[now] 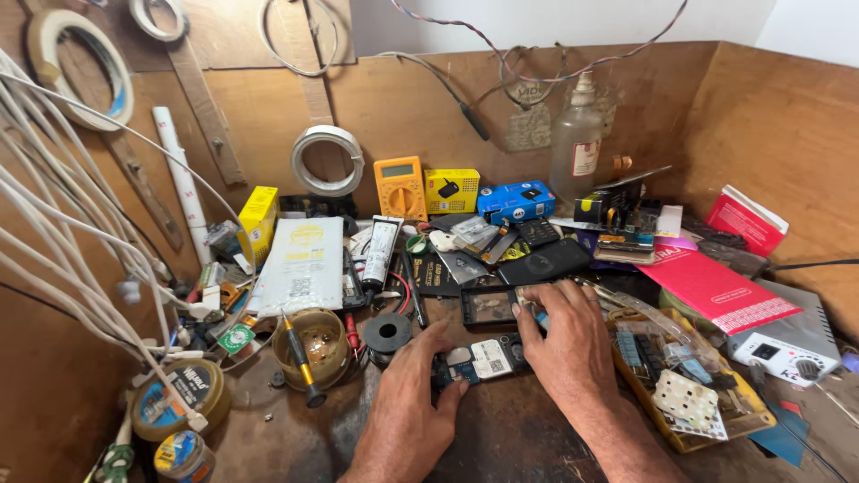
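An opened mobile phone [483, 360] with its circuit board showing lies on the wooden bench in front of me. My left hand [413, 389] rests on its left end, fingers pressing the edge. My right hand [562, 340] covers its right end, and the fingertips pinch a small tool with a blue part [537, 315] just above the board. A dark phone frame [488, 305] lies right behind the phone.
A brass bowl [310, 344] with a yellow-handled screwdriver [300, 360] stands left, beside a black solder spool [387, 333]. A yellow multimeter [400, 187], small boxes and a clear bottle [574, 143] line the back. A yellow parts tray [689, 380] sits right; white cables [63, 233] hang left.
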